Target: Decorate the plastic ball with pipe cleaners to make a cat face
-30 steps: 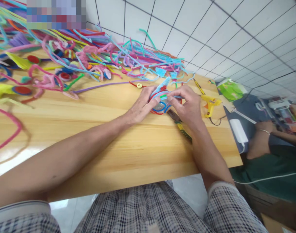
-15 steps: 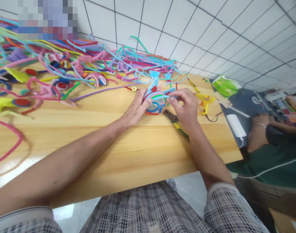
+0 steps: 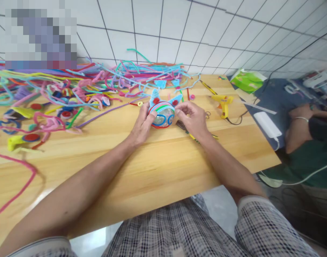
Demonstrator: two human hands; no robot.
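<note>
A small round craft piece (image 3: pixel 162 113) made of blue, green and red pipe cleaners around a clear ball, with two light-blue ears, sits on the wooden table (image 3: pixel 158 167). My left hand (image 3: pixel 142 123) curls against its left side with fingers closed on it. Opposite it, my right hand (image 3: pixel 192 117) pinches the right edge of the piece. Pliers with a green-yellow handle (image 3: pixel 188 134) lie partly hidden under my right wrist.
A big tangle of coloured pipe cleaners (image 3: pixel 80 82) covers the table's far left. A yellow glue gun (image 3: pixel 223 103) lies right of my hands, with a green packet (image 3: pixel 246 81) beyond it. Another person's arm (image 3: pixel 302 125) rests at the right.
The view tilted up and shifted, so hands and piece sit a little left. The craft piece has turned upright, showing its ears; both hands stay on it.
</note>
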